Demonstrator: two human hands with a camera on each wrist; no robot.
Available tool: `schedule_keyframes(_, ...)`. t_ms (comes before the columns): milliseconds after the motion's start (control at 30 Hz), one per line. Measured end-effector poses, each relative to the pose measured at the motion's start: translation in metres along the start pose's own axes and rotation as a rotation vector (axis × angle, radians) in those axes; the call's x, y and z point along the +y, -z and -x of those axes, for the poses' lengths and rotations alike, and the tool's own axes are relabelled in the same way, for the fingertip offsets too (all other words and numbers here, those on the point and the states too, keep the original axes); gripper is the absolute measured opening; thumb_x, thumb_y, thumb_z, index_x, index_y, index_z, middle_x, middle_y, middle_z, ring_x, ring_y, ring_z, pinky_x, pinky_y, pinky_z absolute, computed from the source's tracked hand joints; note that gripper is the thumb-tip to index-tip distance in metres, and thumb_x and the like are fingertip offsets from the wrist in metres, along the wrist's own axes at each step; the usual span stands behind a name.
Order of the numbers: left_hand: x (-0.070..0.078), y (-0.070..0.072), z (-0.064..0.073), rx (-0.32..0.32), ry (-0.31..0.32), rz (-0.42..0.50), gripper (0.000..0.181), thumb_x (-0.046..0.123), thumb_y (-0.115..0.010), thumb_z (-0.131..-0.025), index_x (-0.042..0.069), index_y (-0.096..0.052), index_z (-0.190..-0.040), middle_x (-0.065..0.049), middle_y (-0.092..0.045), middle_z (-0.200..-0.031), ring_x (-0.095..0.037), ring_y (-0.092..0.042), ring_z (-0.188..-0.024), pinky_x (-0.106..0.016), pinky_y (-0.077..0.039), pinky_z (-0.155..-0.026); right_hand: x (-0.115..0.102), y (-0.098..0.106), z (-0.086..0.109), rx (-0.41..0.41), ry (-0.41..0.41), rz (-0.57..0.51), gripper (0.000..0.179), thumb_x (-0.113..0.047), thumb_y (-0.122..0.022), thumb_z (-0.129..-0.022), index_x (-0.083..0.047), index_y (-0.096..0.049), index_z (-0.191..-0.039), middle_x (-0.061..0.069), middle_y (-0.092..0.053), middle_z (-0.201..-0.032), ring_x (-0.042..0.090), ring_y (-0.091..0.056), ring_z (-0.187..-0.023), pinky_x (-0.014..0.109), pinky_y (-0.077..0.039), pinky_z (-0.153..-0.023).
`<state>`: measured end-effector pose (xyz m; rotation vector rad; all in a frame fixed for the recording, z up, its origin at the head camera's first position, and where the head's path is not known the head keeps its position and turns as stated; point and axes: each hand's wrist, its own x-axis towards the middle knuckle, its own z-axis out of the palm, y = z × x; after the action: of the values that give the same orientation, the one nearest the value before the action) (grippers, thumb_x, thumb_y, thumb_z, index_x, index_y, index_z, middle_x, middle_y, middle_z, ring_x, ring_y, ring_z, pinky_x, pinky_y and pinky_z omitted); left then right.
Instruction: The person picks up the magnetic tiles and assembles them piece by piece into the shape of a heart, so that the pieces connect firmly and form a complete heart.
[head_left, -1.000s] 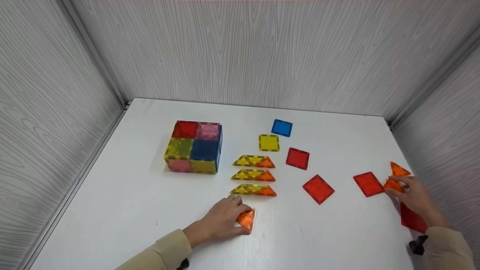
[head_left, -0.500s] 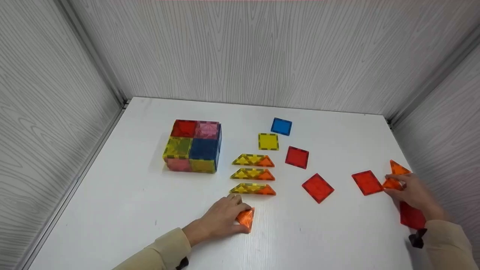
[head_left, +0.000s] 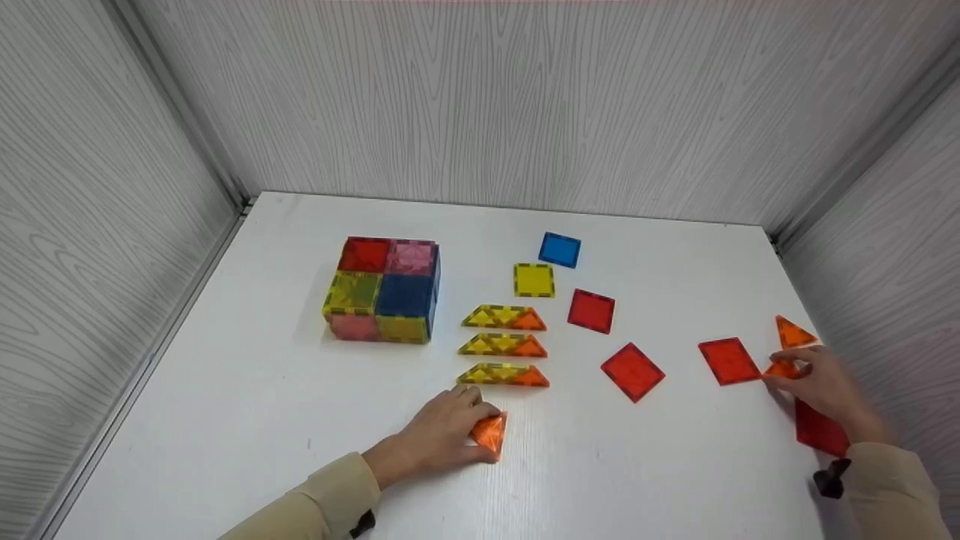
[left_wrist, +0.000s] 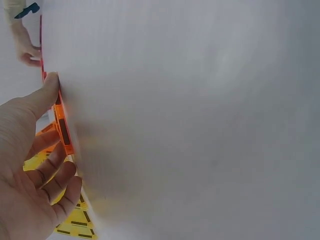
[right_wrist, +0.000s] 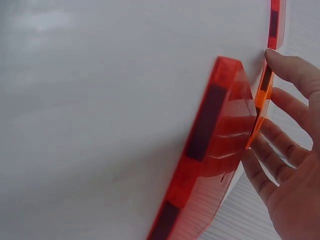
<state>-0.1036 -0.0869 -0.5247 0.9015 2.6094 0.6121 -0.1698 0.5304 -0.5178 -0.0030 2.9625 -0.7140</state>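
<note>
My left hand [head_left: 439,431] pinches an orange triangular magnetic tile [head_left: 490,433] between thumb and index finger, close to the table. In the left wrist view the tile's orange edge [left_wrist: 65,131] shows between those fingers. At the far right, my right hand [head_left: 821,386] pinches another orange magnetic tile [head_left: 781,369], partly hidden by the fingers. A red square tile [head_left: 729,361] lies at its left, a loose orange triangle tile [head_left: 793,332] just beyond. Under the right wrist lies a red tile [head_left: 819,427], large in the right wrist view [right_wrist: 225,125].
Three yellow-and-orange triangle strips [head_left: 502,345] lie in rows beyond my left hand. A multicoloured block of tiles [head_left: 382,289] stands at back left. Blue [head_left: 559,250], yellow [head_left: 534,280] and two red squares [head_left: 633,372] lie mid-table. Panels [head_left: 480,105] wall the table's back and sides.
The head view drifts slightly, shifting the whole scene a little up and left. Both hands keep their places and their grips on the orange tiles.
</note>
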Motion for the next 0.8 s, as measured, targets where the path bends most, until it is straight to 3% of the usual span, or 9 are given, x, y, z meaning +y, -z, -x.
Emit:
schedule_keyframes(133,0.0,0.0,0.0,0.001,0.001,0.001,0.066,0.064,-0.071,-0.092,0.022,-0.064,-0.142,0.0,-0.058,-0.12,-0.014,-0.046,-0.105,-0.031,-0.041,-0.089,-0.004,-0.002,0.002,0.021,-0.023,-0.038,0.056,-0.027,-0.08,-0.094,0.005,-0.063,-0.136,0.033,-0.051,-0.128,0.038,-0.054,-0.101,0.023,-0.051,-0.062)
schedule_keyframes(300,0.0,0.0,0.0,0.01,-0.007,-0.011,0.066,0.064,-0.071,-0.092,0.022,-0.064,-0.142,-0.001,-0.057,-0.12,-0.014,-0.047,-0.106,-0.031,-0.042,-0.089,-0.012,-0.003,0.005,0.093,0.013,-0.073,0.055,-0.024,-0.08,-0.094,0.006,-0.063,-0.136,0.033,-0.052,-0.128,0.041,-0.054,-0.102,0.021,-0.05,-0.06)
schedule_keyframes(500,0.001,-0.001,0.001,-0.006,0.003,-0.001,0.065,0.064,-0.07,-0.094,0.024,-0.062,-0.145,-0.001,-0.058,-0.124,-0.015,-0.048,-0.111,-0.034,-0.044,-0.095,-0.037,-0.006,0.008,0.134,0.045,-0.114,0.051,-0.027,-0.08,-0.094,0.001,-0.067,-0.135,0.026,-0.056,-0.132,0.021,-0.057,-0.097,0.018,-0.053,-0.064)
schedule_keyframes(633,0.001,-0.001,0.002,-0.016,0.017,0.005,0.065,0.065,-0.069,-0.093,0.026,-0.062,-0.145,0.0,-0.058,-0.126,-0.016,-0.048,-0.112,-0.036,-0.046,-0.098,-0.066,-0.01,0.009,0.154,0.155,-0.12,0.047,-0.022,-0.084,-0.091,-0.003,-0.071,-0.132,0.023,-0.062,-0.132,0.003,-0.058,-0.09,0.012,-0.052,-0.07)
schedule_keyframes(800,0.002,-0.001,0.001,-0.011,0.022,-0.009,0.065,0.065,-0.07,-0.094,0.025,-0.062,-0.145,-0.001,-0.058,-0.125,-0.016,-0.048,-0.113,-0.036,-0.046,-0.098,-0.102,-0.019,0.012,0.168,0.29,-0.138,0.045,-0.014,-0.088,-0.086,-0.004,-0.074,-0.128,0.016,-0.066,-0.127,-0.002,-0.057,-0.093,0.008,-0.048,-0.078)
